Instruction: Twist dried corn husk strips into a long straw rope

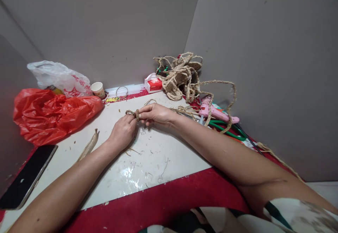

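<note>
Both of my hands meet over the white board (158,162) near its far side. Between them is a small looped piece of brown braided straw rope (136,114). My left hand (123,131) is closed round its lower left part, fingers curled and partly hidden. From the right, my right hand (155,114) pinches the piece between thumb and fingers. A thin loop of strand (150,102) stands out behind my right hand. Left of my left forearm lies a pale dried stalk or husk strip (90,144), partly covered by the arm.
At the back right is a heap of braided straw rope (182,76) beside a red tissue pack (154,84) and a pink glue gun (218,112). A paper cup (97,89), red plastic bag (52,113), white bag (60,78) and phone (27,176) stand left. Scraps litter the board.
</note>
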The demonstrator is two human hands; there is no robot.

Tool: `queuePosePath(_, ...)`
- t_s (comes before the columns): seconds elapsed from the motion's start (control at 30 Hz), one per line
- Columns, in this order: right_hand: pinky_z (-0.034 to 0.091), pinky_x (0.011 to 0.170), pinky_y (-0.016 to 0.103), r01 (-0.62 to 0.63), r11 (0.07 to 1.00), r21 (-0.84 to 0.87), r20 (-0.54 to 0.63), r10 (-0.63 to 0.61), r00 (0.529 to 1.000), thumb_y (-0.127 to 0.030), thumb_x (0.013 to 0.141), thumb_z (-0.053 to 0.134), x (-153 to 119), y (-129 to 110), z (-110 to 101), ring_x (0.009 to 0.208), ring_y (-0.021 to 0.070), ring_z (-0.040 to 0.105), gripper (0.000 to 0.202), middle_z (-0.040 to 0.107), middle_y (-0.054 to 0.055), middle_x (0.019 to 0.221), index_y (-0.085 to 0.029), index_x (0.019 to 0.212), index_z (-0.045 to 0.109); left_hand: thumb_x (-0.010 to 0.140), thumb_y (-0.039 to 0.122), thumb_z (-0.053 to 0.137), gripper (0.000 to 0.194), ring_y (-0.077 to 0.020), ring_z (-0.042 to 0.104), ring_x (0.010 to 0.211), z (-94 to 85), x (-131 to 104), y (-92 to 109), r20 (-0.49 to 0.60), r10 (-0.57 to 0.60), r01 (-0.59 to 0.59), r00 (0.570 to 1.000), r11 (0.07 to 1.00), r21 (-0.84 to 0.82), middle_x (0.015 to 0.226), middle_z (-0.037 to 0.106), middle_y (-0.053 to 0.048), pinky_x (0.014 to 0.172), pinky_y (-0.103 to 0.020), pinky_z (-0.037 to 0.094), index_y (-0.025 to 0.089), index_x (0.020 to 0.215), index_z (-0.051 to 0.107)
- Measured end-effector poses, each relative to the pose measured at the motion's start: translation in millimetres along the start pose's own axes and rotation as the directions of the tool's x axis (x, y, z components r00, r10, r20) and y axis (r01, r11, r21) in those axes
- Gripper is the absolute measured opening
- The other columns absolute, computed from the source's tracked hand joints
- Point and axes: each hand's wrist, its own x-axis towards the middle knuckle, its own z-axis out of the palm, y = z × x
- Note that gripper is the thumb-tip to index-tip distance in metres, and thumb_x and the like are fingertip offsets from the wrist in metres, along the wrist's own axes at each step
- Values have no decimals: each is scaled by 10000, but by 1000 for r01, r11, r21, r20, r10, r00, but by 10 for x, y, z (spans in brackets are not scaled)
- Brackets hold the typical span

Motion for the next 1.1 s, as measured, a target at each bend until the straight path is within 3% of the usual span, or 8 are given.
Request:
queuePosePath(0.13,388,455,201,165,948,-273,-138,-208,968,-104,664,642,20,49,54,463,71,470,43,589,-16,549,-124,660,681,865,106,406,208,-214,576,776,31,-5,33,9,11,-11,1000,999,-35,829,627,-109,682,-337,482,127,829,609)
queuePosePath(0.23,379,521,201,246,871,-426,-148,-335,931,-77,649,597,20,67,104,529,78,490,85,580,-22,559,-130,591,629,871,127,403,207,-199,578,738,27,-7,71,42,14,-13,999,1000,-24,807,632,-90,660,-322,475,140,808,599)
queuePosePath(0.37,320,437,194,145,830,-538,-107,-238,965,-119,669,564,-4,23,84,452,72,429,119,485,-36,492,-154,568,511,874,150,405,191,-183,566,677,-16,-8,121,111,-12,9,994,1000,25,774,624,-70,623,-315,462,150,833,592)
queuePosePath(0.47,341,396,194,33,864,-503,-77,-83,994,-172,705,517,-16,-34,26,419,85,451,93,498,-22,492,-160,615,496,868,145,403,191,-194,561,701,-59,-4,132,109,-33,27,994,998,51,793,619,-79,626,-322,463,154,840,592)
queuePosePath(0.67,357,381,183,-18,884,-467,28,35,999,-180,693,491,-50,-151,-67,406,86,470,84,492,-24,464,-148,615,498,827,102,451,169,-283,493,1112,-96,4,127,-162,76,-76,984,997,11,1146,560,-167,888,-437,456,146,890,602)
queuePosePath(0.8,362,390,177,-52,874,-483,73,99,992,-159,671,532,-86,-208,-115,426,92,505,52,509,-25,465,-142,624,519,851,95,410,190,-271,455,1204,-91,9,123,-99,144,-160,985,970,-185,1261,512,-169,946,-448,446,149,905,583)
queuePosePath(0.93,346,382,165,-21,924,-381,40,39,998,-137,666,528,-75,-207,-149,421,77,487,51,502,-39,460,-143,615,524,883,157,404,176,-221,535,1084,-84,22,88,-15,6,-11,1000,936,-353,1200,528,-159,877,-365,485,153,924,575)
queuePosePath(1.1,330,362,150,108,979,-171,-74,-122,990,-122,673,521,2,-143,-129,425,62,463,69,506,-37,482,-138,606,527,899,172,395,194,-186,537,1075,-92,62,84,17,-179,157,984,809,-566,1135,569,-119,937,-320,421,159,867,586)
